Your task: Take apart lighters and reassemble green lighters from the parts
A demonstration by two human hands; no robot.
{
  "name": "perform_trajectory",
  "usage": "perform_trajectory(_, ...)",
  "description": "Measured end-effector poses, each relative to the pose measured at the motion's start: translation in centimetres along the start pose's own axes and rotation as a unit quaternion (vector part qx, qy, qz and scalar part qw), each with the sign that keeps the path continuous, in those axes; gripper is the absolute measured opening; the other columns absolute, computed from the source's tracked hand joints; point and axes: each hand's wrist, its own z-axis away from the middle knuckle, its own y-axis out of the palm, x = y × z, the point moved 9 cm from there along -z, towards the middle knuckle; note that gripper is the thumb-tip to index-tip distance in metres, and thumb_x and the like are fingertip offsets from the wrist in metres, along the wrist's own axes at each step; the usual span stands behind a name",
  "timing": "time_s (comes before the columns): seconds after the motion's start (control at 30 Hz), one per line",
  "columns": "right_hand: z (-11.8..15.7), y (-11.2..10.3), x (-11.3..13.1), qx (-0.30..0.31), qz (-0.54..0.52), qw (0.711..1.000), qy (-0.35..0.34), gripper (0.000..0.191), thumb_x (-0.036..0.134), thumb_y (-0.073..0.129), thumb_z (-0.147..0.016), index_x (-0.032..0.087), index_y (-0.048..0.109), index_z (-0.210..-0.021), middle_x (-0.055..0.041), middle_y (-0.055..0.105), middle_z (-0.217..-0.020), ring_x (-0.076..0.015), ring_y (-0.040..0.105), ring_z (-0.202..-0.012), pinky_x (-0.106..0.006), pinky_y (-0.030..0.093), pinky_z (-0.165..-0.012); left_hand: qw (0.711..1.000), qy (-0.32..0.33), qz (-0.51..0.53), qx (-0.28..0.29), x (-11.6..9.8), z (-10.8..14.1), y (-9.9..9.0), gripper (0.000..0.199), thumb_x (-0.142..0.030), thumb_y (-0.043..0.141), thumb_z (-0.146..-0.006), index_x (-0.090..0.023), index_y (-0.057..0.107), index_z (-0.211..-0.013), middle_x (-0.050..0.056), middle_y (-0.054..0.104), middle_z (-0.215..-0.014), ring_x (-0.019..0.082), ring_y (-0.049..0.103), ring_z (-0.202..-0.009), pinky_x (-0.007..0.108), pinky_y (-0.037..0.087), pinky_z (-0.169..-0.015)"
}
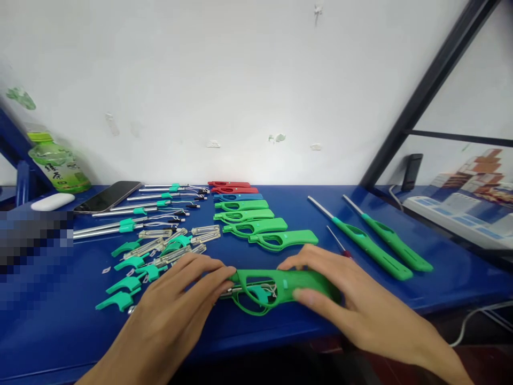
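Note:
Near the table's front edge, a green lighter casing [288, 283] is gripped between both hands. Its two halves sit slightly apart at the trigger opening, where a teal trigger [259, 294] and thin white wires show inside. My left hand [176, 305] closes its fingers on the nozzle end, where a bit of metal tube shows. My right hand [332, 289] clasps the handle end, thumb in front and fingers behind. Left of my left hand lie loose teal triggers [120, 300] and clear fuel tanks [172, 255]. Behind the casing lies a row of green casing halves [296, 237].
Metal tubes with wires [132, 225] lie at left, near a phone [108, 197], a white case [53, 201] and a green bottle [60, 163]. Red casings [234, 190] and a blue casing [238, 197] lie behind. Two assembled lighters [372, 249] and a screwdriver [339, 241] lie right.

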Motion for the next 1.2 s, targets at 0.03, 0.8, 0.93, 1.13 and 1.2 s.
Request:
perform_trajectory(0.03,-0.1,0.3,0.0,0.011,0.000,1.000,0.002,0.026,0.050,0.065,-0.106,0.042,0.068,-0.131,0.0017,0.075,-0.126,-0.0226,0.075,-0.115,-0.035,0.062,-0.099,1.000,-0.002,-0.004,0.000,0.1,-0.1,0.0,0.018,-0.016,0.055,-0.111,-0.026,0.064,-0.123,0.001,0.075,-0.110,0.016,0.070,-0.102,0.028,0.056,-0.097)
perform_trajectory(0.8,0.8,3.6,-1.2,0.031,0.036,0.999,0.007,0.035,0.044,0.056,-0.113,0.043,0.063,-0.146,-0.0017,0.065,-0.138,-0.0249,0.062,-0.129,-0.046,0.048,-0.114,0.992,-0.099,0.009,0.076,1.2,1.1,1.2,0.027,-0.038,0.050,-0.111,-0.027,0.075,-0.107,-0.001,0.080,-0.100,0.017,0.080,-0.089,0.028,0.064,-0.080)
perform_trajectory(0.93,0.8,3.8,-1.4,0.036,0.033,0.999,0.022,0.036,0.047,0.056,-0.112,0.045,0.062,-0.147,-0.0004,0.064,-0.138,-0.0239,0.061,-0.129,-0.046,0.047,-0.116,0.992,-0.106,0.010,0.074,1.1,0.8,1.3,0.027,-0.036,0.050,-0.110,-0.028,0.076,-0.103,-0.002,0.080,-0.097,0.018,0.080,-0.086,0.029,0.064,-0.078)
perform_trajectory(1.13,0.9,3.8,-1.2,0.032,0.026,0.999,0.025,0.037,0.046,0.048,-0.115,0.043,0.063,-0.149,-0.0023,0.065,-0.136,-0.0233,0.063,-0.128,-0.047,0.045,-0.117,0.991,-0.111,0.024,0.068,1.1,0.9,1.3,0.028,-0.034,0.050,-0.109,-0.029,0.075,-0.098,-0.003,0.079,-0.094,0.018,0.079,-0.082,0.029,0.063,-0.074)
perform_trajectory(1.2,1.0,3.7,-1.1,0.020,0.022,0.999,0.014,0.039,0.044,0.048,-0.116,0.042,0.062,-0.152,-0.0030,0.066,-0.134,-0.0228,0.064,-0.125,-0.048,0.045,-0.118,0.991,-0.112,0.029,0.071,1.1,1.0,1.5,0.027,-0.032,0.050,-0.109,-0.030,0.074,-0.098,-0.003,0.079,-0.095,0.017,0.079,-0.082,0.029,0.062,-0.072)
